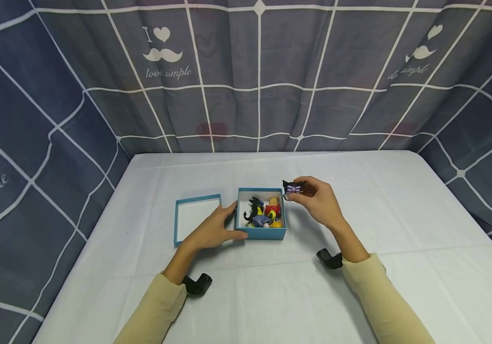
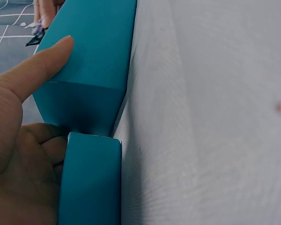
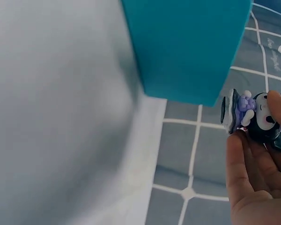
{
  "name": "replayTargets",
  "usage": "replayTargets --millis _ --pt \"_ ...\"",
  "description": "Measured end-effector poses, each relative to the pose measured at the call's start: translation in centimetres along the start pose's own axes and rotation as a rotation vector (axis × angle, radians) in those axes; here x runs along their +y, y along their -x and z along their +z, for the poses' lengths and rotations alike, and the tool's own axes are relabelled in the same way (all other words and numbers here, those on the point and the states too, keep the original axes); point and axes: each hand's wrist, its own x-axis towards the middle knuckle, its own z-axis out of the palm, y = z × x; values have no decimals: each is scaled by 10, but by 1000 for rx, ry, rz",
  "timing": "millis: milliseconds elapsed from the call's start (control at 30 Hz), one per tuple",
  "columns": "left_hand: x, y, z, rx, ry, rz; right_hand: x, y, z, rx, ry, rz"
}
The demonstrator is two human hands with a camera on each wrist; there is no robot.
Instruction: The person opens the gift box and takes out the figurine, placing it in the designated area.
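Note:
A blue box (image 1: 267,234) with a white inside holds several small toy figures, among them a black spiky one (image 1: 255,205) and a red one (image 1: 272,209). My left hand (image 1: 213,228) holds the box by its front left corner, thumb along the front wall and fingers at the left side. Just beyond the box's right rim, my right hand (image 1: 321,200) pinches a small figurine (image 3: 246,115) between thumb and fingers. It has a white face, a black hood and a purple bow; the thumb covers part of its head.
The box's blue lid (image 1: 176,222) lies inside up to the left of the box, partly behind my left hand. A white cloth (image 1: 246,296) covers the table. Dark checked curtains (image 1: 229,110) rise at the back and both sides.

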Motion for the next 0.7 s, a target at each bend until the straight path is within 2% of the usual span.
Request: replayTargets --millis 233,700 --pt "0 0 0 3 1 -6 13 5 -6 15 19 69" --pt "3 1 -1 -1 0 -15 33 4 -8 15 128 114"
